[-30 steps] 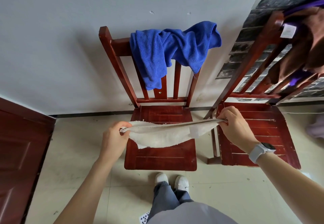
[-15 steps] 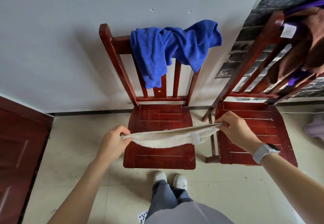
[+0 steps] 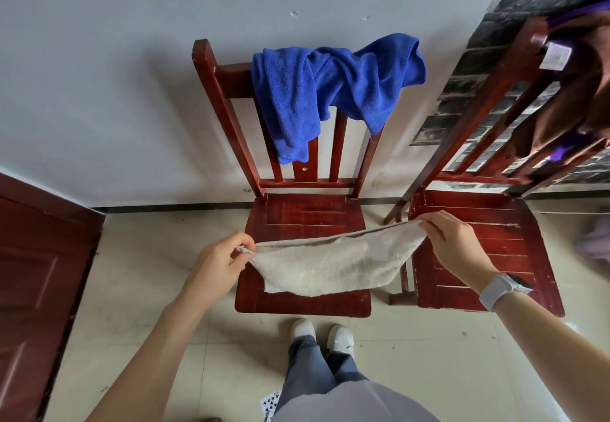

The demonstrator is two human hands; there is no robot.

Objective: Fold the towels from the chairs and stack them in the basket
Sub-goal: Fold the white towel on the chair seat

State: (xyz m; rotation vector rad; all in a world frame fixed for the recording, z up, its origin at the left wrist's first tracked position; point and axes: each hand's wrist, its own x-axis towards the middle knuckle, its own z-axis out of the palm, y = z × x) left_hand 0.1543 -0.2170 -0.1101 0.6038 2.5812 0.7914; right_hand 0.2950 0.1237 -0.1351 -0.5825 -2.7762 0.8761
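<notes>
Head view: cream towel [image 3: 330,264] sagging in the air over the middle chair [image 3: 303,213] seat, white label facing up. Left hand [image 3: 219,261] pinching one end with curled fingers [image 3: 242,243]; right hand [image 3: 457,243] gripping the other end, watch [image 3: 498,291] sitting on that wrist. Blue towel [image 3: 330,88] hanging over the chair back; brown towel [image 3: 571,91] draping the right chair [image 3: 488,250].

Cream towel [image 3: 333,264], royal-blue towel [image 3: 330,91], dark red chairs [image 3: 307,217], pale beige floor tiles [image 3: 138,289].
</notes>
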